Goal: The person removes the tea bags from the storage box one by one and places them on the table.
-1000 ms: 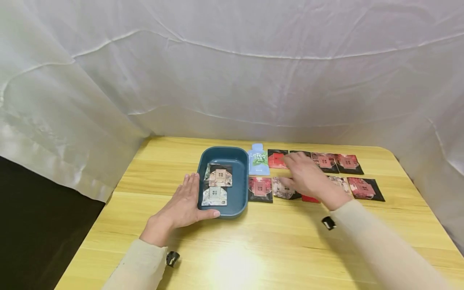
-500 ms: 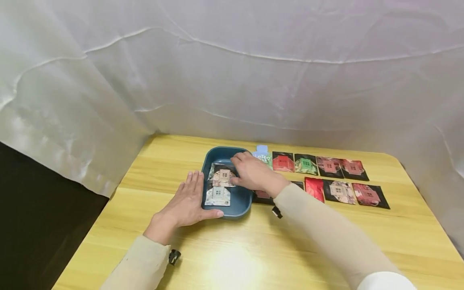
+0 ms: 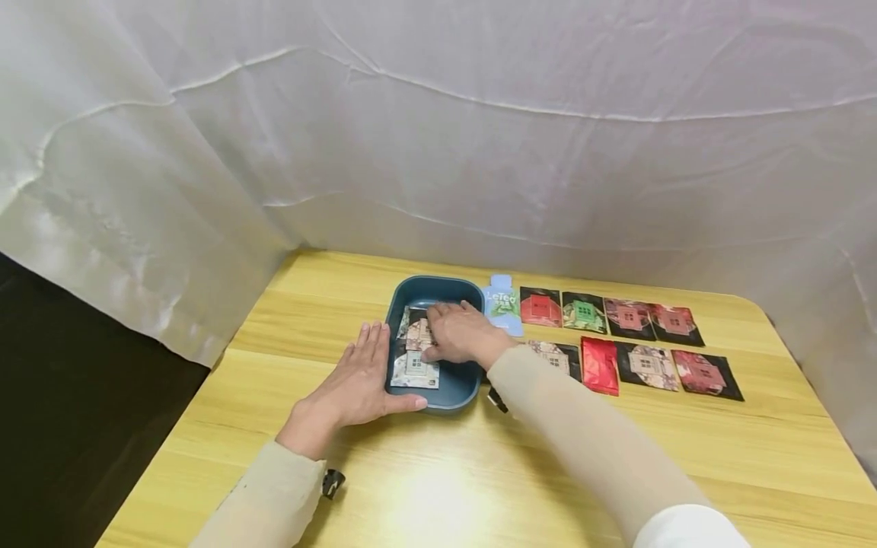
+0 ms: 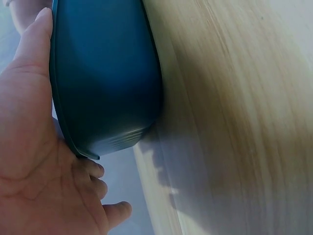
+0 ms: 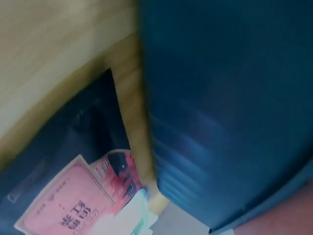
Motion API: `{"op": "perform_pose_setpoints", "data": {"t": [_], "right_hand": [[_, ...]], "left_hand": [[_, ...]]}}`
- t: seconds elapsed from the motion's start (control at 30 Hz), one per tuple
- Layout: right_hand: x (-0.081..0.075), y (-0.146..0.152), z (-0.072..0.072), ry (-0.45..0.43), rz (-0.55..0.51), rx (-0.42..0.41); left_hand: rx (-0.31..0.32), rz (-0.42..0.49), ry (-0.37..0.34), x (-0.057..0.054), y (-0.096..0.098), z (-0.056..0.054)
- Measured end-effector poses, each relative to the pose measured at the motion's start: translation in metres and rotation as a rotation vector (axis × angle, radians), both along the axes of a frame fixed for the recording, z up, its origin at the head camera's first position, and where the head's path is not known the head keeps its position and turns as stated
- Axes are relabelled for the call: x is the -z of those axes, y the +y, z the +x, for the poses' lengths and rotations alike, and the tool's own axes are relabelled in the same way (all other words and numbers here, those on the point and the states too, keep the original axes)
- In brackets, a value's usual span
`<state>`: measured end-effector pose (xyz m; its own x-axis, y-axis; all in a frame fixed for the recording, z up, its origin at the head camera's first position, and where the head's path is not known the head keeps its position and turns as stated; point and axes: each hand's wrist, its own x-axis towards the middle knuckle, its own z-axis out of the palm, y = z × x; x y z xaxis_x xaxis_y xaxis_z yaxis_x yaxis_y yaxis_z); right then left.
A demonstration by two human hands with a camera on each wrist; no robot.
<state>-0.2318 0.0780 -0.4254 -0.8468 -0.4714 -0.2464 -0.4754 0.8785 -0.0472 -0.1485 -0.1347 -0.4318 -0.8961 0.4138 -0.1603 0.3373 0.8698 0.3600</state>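
Note:
A dark blue tray [image 3: 457, 384] stands on the table with several sachets in it. My left hand [image 3: 351, 382] lies along its left side, fingers straight and thumb at the near rim; in the left wrist view the palm meets the tray wall [image 4: 105, 73]. My right hand [image 3: 460, 332] reaches in over the right side, its thumb and fingertips at the flower-patterned sachet [image 3: 417, 333]. Nearer me in the tray lies a pale sachet [image 3: 414, 371]. The right hand covers part of the flowered sachet, and I cannot tell whether it grips it.
Right of the tray, two rows of sachets lie flat: a blue LeTea pouch [image 3: 503, 306], a green-labelled sachet [image 3: 584, 313], a plain red sachet [image 3: 599, 365] and several others. A black sachet with a pink label [image 5: 73, 196] lies beside the tray. White cloth hangs behind the table.
My right hand has moved left from the rows of sachets into the tray, then slightly further over the flowered sachet, which sits a little closer to the tray's left wall. The left hand stays put.

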Motion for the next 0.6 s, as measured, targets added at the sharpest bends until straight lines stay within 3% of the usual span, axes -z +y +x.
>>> {"op": "perform_pose_setpoints", "data": {"t": [0.37, 0.6], "right_hand": [[0.008, -0.003, 0.014, 0.057, 0.010, -0.090], [-0.002, -0.002, 0.012, 0.046, -0.065, -0.080]], "left_hand": [[-0.005, 0.030, -0.012, -0.001, -0.001, 0.001], [-0.002, 0.029, -0.017, 0.001, -0.001, 0.000]]}}
